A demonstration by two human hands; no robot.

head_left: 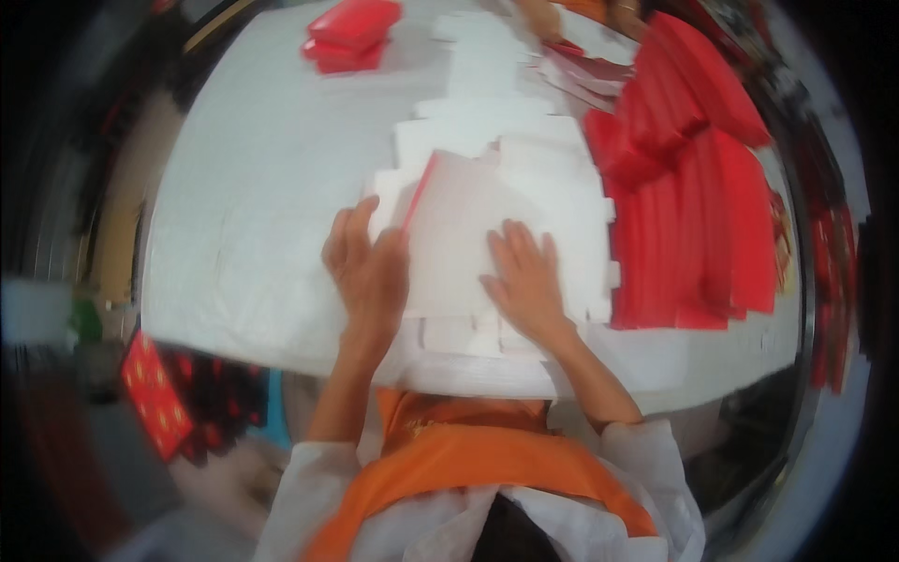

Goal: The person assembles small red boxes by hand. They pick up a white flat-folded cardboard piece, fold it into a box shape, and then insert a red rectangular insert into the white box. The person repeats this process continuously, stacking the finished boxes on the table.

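White card (451,234) — one, red-edged — lies at two hands (368,272) (527,281).

Hands (529,290) at white card (452,248), red stacks (693,229) alongside

Workshop: worktable (253,206), rowed red boxes (693,229)

The left forearm (337,398) and right forearm (595,379) reach forward from the lower edge, bare below the elbows, slanting inward. The left hand (365,273) stands partly on edge, fingers (356,225) bent, thumb raised on its right side; its grip is unclear. The right hand (526,281) lies palm down, its fingers extended and spread, thumb pointing left.
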